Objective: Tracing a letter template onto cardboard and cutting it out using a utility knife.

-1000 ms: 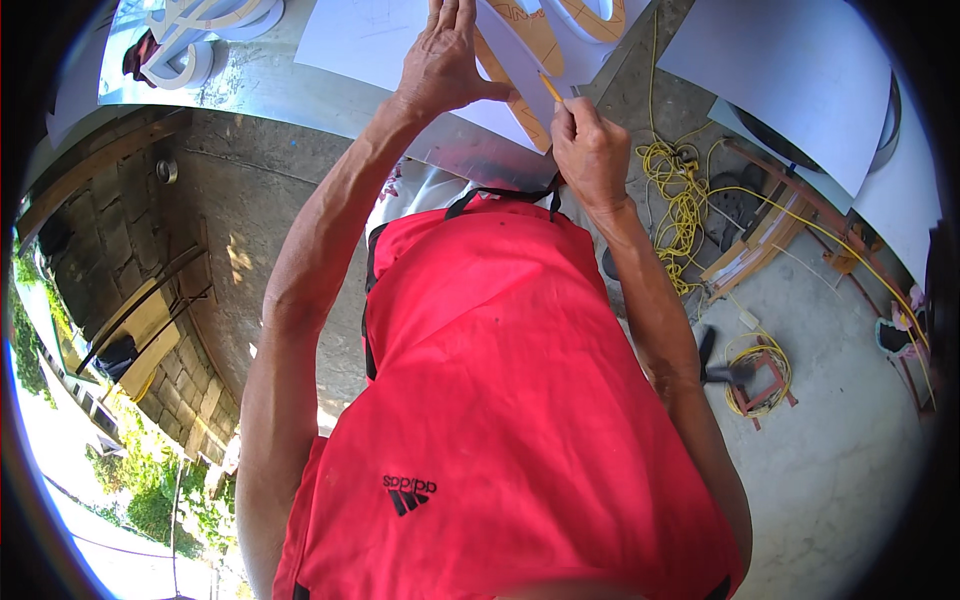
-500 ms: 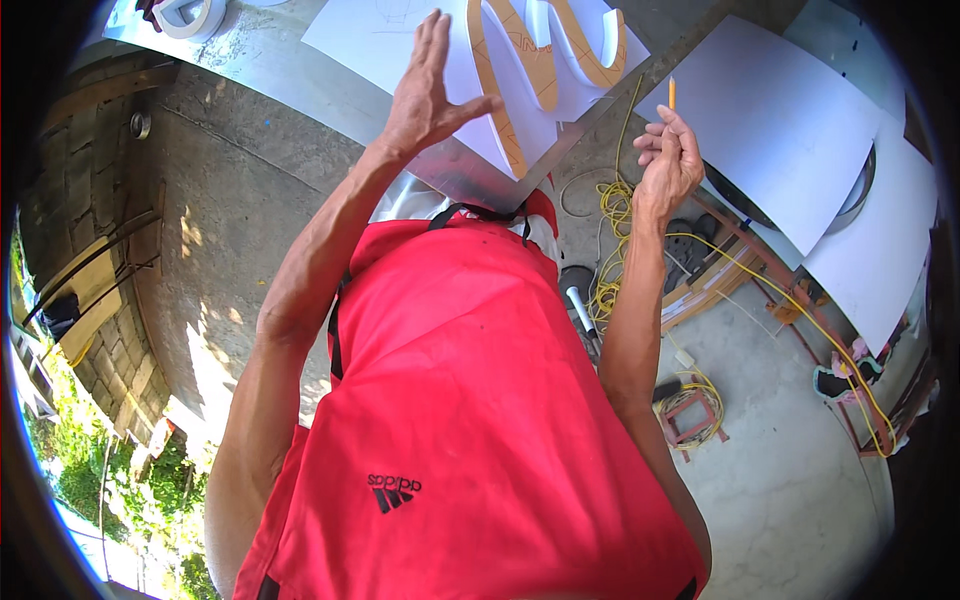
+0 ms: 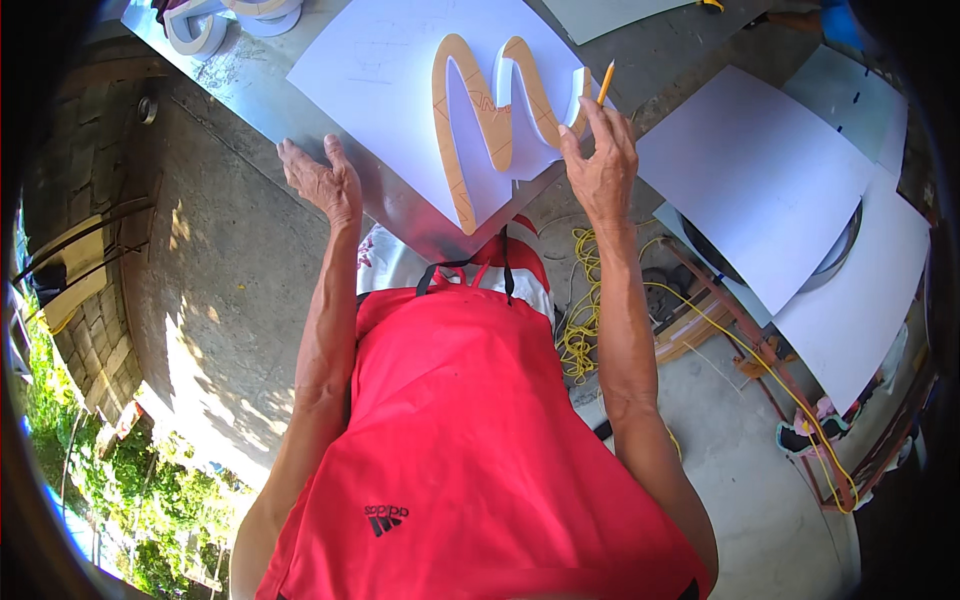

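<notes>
Head view: right hand point(image 3: 600, 170) fingers pinch pencil point(image 3: 605, 83) at 1 o'clock of letter point(image 3: 490, 120); left hand point(image 3: 325, 180) spread flat on desk point(image 3: 400, 215). I'd brace sheet point(image 3: 390, 80) pre-marking.

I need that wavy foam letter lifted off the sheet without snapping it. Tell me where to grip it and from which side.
Probably grip the wavy letter at its long straight leg, pinching the white side walls from the near edge by the left hand. The thin curved loops near the right hand and pencil look weaker.

left hand point(image 3: 322, 183) flat, right hand point(image 3: 600, 170) pinching
</notes>
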`<state>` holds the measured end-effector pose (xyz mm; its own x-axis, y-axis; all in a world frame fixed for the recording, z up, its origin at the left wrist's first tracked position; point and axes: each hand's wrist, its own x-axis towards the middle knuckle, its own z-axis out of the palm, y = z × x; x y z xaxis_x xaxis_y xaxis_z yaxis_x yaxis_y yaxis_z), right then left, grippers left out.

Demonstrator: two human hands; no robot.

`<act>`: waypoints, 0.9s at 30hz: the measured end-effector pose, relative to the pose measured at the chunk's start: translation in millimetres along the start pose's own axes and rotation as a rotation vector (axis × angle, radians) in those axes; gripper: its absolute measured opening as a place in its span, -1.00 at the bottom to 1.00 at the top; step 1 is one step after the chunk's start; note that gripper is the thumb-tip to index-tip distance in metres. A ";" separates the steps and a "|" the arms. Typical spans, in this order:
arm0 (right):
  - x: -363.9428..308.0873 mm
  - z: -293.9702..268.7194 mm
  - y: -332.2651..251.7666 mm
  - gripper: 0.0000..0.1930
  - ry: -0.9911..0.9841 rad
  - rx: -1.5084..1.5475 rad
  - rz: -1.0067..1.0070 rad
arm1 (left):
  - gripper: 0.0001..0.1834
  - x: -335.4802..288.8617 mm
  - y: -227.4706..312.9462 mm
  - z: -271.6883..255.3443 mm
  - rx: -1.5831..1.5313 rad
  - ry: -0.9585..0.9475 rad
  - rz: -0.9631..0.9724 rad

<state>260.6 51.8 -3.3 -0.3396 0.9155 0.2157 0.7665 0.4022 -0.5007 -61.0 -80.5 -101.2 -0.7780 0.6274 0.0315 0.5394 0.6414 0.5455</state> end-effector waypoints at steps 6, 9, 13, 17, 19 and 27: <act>16.5 16.9 0.0 -0.40 -0.101 -0.196 -0.152 | -0.13 -1.4 17.4 20.7 0.108 0.034 -0.184; 18.2 33.3 3.7 -0.42 -0.170 -0.336 -0.077 | -0.14 0.9 21.1 24.3 0.171 0.045 -0.177; 30.9 39.0 10.3 -0.64 -0.232 -0.331 -0.149 | -0.15 2.3 20.8 22.9 0.181 0.056 -0.181; 33.6 40.1 23.6 -0.68 -0.127 -0.317 -0.123 | -0.15 2.2 27.0 24.6 0.194 0.030 -0.218; 34.8 18.2 33.5 -0.67 -0.049 -0.314 -0.076 | -0.15 2.4 22.7 22.8 0.202 0.042 -0.227; 8.5 -124.1 156.3 -0.59 0.260 -0.290 0.615 | -0.13 -0.7 17.2 18.8 0.215 0.061 -0.210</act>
<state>445.1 123.1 24.3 0.3116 0.9335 0.1772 0.9031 -0.2330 -0.3607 -45.2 -61.6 -107.6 -0.8942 0.4476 -0.0089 0.4155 0.8371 0.3557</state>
